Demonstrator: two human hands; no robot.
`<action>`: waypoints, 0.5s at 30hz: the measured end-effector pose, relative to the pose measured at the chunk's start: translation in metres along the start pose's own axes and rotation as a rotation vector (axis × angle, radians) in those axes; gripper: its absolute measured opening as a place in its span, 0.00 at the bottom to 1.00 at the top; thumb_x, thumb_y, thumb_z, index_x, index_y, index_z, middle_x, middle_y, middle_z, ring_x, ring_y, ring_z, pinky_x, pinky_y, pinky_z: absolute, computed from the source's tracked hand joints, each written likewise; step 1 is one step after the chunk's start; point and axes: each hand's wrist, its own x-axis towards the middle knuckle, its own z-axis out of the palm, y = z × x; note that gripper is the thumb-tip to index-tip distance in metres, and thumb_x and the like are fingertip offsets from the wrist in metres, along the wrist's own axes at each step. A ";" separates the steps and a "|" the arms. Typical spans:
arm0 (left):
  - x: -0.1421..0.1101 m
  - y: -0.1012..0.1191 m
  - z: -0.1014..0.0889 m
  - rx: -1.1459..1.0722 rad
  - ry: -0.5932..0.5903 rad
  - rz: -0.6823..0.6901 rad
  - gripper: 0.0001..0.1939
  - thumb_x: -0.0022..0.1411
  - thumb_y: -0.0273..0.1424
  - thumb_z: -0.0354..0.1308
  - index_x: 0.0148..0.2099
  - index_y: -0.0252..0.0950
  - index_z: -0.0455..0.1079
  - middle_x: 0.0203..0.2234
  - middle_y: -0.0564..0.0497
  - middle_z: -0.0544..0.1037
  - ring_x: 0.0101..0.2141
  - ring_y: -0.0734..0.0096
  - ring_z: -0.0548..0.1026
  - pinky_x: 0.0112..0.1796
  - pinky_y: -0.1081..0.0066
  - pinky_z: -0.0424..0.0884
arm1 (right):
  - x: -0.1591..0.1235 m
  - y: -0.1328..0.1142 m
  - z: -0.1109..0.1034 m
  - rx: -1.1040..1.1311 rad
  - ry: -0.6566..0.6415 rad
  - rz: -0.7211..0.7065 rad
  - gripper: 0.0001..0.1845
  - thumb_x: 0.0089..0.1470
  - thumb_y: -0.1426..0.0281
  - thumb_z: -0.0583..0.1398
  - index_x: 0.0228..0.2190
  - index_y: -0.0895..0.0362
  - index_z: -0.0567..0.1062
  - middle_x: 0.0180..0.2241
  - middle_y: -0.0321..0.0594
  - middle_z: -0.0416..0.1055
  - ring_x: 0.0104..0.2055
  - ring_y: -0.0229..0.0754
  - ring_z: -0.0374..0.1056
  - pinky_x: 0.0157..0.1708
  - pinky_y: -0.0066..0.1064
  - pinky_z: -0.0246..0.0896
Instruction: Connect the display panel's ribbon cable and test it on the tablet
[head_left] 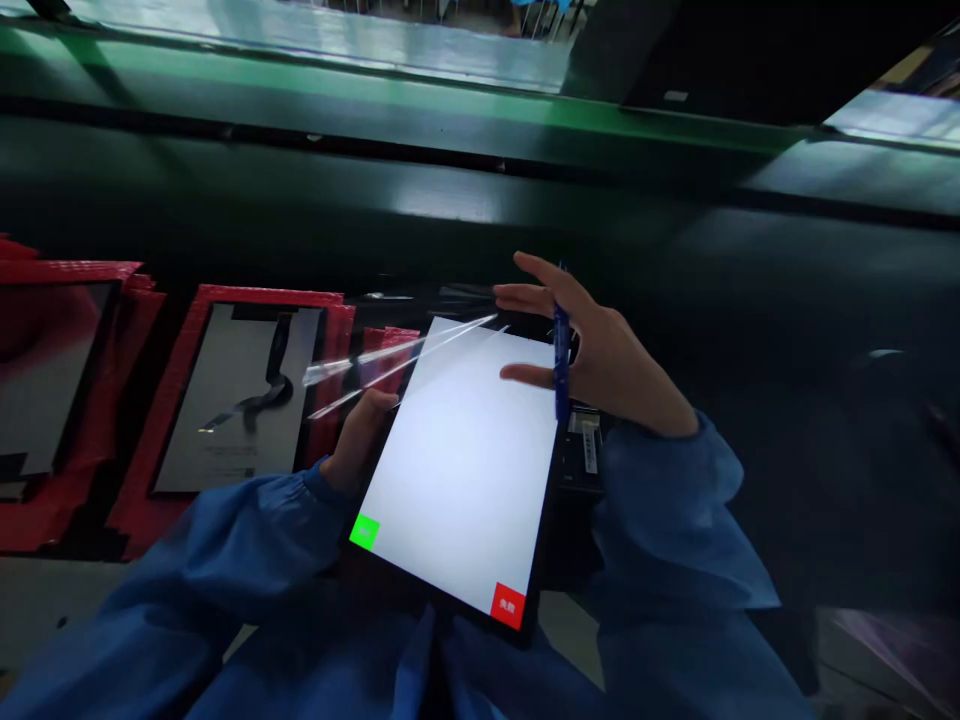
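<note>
A tablet (457, 465) with a bright white screen sits tilted in front of me, showing a green button at its lower left corner and a red button at its lower right. My left hand (360, 435) grips its left edge, thumb on the bezel. My right hand (592, 350) hovers over the tablet's upper right corner with fingers stretched out, and a blue pen (560, 365) is tucked between its fingers. A clear film (397, 362) streaks off the screen's top toward the left. Blue sleeves cover both arms.
Red trays (187, 350) holding grey tablet backs with a black cable lie to the left. A dark conveyor belt (450, 220) with a green rail (375, 95) runs across behind. A small labelled black part (589, 440) sits under my right wrist.
</note>
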 end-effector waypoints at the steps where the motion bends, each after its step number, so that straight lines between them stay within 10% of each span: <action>1: 0.001 0.000 -0.001 -0.024 0.000 0.003 0.09 0.48 0.33 0.57 0.23 0.34 0.73 0.16 0.48 0.76 0.18 0.66 0.72 0.20 0.71 0.68 | 0.003 0.002 0.002 0.047 0.026 0.003 0.47 0.49 0.51 0.70 0.65 0.45 0.60 0.59 0.47 0.71 0.60 0.58 0.69 0.56 0.56 0.68; 15: 0.000 0.007 -0.004 -0.135 -0.021 0.012 0.13 0.58 0.37 0.57 0.37 0.34 0.77 0.22 0.48 0.79 0.28 0.58 0.81 0.24 0.69 0.71 | 0.036 0.060 0.070 0.549 0.283 0.238 0.41 0.60 0.37 0.43 0.58 0.53 0.65 0.50 0.45 0.78 0.53 0.43 0.75 0.49 0.36 0.70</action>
